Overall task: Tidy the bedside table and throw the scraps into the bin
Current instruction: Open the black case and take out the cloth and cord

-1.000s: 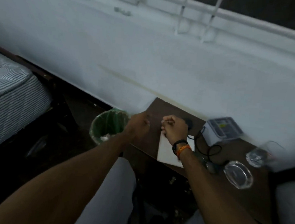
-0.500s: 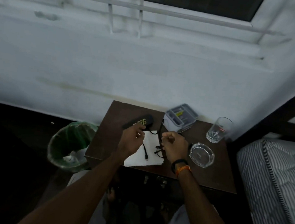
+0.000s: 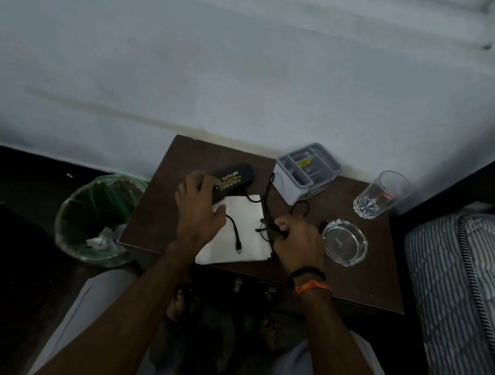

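Bedside table point(image 3: 161, 216) of dark wood stands against a pale wall, and the things on and around it run as follows from left to right. On the floor just left of the table sits a bin point(image 3: 71, 241) lined with a green bag, with crumpled pale scraps point(image 3: 100, 239) lying at its bottom. On the far left part of the table lies a black spectacle case point(image 3: 235, 179) with yellow lettering, tilted. The left hand point(image 3: 200, 213) lies over the near end of this case, its fingers point(image 3: 188, 190) spread and loosely bent, touching the case; whether they grip it cannot be told. Under and beside that hand lies a white sheet of paper point(image 3: 246, 237), reaching the near edge of the table. A black cable point(image 3: 235, 230) runs across the sheet, its plug end lying on the paper. At the right edge of the sheet the right hand point(image 3: 296, 244) has its fingers point(image 3: 281, 227) curled, pinching a thin dark item that looks like a pair of glasses point(image 3: 266, 228); more black cable loops just beyond it. The right wrist carries a black band and an orange thread. Far of that hand stands a grey compartmented organiser point(image 3: 307, 169). Just right of the hand sits a clear glass ashtray point(image 3: 344, 242), and farther right a clear drinking glass point(image 3: 379, 194). A striped mattress point(image 3: 463, 293) lies at the right edge.
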Motion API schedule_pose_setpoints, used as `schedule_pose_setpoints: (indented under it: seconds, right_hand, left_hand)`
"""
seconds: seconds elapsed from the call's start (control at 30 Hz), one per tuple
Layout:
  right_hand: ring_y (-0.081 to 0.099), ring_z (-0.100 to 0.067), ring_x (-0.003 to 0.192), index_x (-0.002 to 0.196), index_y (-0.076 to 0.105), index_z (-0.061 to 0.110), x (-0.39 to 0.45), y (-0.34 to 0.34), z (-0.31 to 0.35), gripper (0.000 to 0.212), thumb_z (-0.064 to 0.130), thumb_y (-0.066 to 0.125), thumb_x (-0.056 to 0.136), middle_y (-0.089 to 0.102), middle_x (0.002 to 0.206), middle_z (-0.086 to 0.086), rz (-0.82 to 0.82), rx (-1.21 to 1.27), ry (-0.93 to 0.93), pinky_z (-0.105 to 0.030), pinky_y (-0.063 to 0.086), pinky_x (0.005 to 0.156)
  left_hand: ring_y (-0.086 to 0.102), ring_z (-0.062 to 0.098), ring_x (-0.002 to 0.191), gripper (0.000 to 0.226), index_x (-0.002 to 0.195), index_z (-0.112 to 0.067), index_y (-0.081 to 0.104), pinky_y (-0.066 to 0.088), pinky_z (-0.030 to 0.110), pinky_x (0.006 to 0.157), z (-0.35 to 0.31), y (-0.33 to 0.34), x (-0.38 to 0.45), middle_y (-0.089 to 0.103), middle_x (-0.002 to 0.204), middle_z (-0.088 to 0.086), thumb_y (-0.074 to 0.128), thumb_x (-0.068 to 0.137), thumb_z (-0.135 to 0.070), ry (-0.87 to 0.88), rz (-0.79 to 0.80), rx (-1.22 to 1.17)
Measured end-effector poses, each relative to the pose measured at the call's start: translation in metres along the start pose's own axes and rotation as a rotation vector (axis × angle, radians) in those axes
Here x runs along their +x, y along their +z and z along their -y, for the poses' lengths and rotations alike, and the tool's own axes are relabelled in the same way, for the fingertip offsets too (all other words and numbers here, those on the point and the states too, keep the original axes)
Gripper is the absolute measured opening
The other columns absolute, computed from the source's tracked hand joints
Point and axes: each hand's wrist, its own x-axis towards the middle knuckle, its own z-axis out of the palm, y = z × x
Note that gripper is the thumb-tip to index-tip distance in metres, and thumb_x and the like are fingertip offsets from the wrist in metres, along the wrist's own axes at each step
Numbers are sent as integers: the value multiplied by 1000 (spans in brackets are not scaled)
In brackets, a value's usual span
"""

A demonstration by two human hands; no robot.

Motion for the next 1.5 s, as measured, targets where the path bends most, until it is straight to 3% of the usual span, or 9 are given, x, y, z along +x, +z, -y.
schedule_pose_setpoints:
  seconds: [0.27,0.43,0.57,0.67,0.73,0.8,1.0,1.1,1.5]
  right_hand:
    - [66,-14,84,96,74,20,2,8,-4,28,3,64,76,69,95,3,-89,116,-69,-38,58,74]
    - [65,-13,79,95,75,18,9,11,5,23,4,65,79,71,94,4,-141,144,-146,-26,55,72]
    - [66,-17,81,97,74,14,12,17,9,21,4,62,82,71,97,0,-209,181,-226,-35,57,73]
    - [64,-19,81,101,72,13,16,18,19,21,8,61,84,68,95,-2,-337,216,-298,-34,56,71]
    - [62,-19,89,107,71,14,20,16,28,24,12,64,85,65,101,-3,-417,238,-334,-33,55,76]
    - [57,-21,106,115,69,14,24,13,35,30,21,68,86,62,113,-5,-469,261,-355,-32,49,91]
    - [36,-16,136,138,51,27,29,1,39,64,53,67,82,42,144,3,-271,329,-360,-34,35,111]
    - [42,-11,130,134,54,32,32,-1,34,62,61,64,80,49,137,7,-201,335,-344,-37,42,107]
    - [59,-11,110,128,62,31,42,-14,17,52,59,61,84,65,117,8,-86,320,-369,-39,51,92]
  left_hand:
    - [39,30,135,87,143,-16,37,23,50,114,19,14,27,42,145,11,82,72,-39,-94,186,-15]
    - [49,28,125,72,135,-13,46,28,48,111,27,24,36,53,135,10,80,75,-34,-59,197,5]
    - [56,26,115,63,127,-15,54,41,47,103,25,13,40,61,124,8,79,72,-35,-10,138,-91]
    - [55,16,110,65,129,-16,56,48,29,93,14,-11,45,61,125,5,85,72,-31,13,108,-268]
    - [56,9,106,61,127,-19,58,47,15,85,8,-29,46,62,123,-1,85,73,-26,-4,124,-377]
    - [61,8,104,54,122,-22,61,54,19,83,4,-43,45,64,118,-6,85,74,-24,-80,158,-563]
    - [65,23,110,53,118,-14,64,57,32,85,-7,-46,43,67,117,9,86,69,-15,-160,365,-987]
    - [63,30,114,59,119,-15,63,55,43,93,-8,-39,44,65,120,13,85,65,-22,-138,452,-1016]
    - [61,25,115,75,123,-17,56,55,37,91,-12,-23,48,62,119,8,86,55,-27,-160,555,-1022]
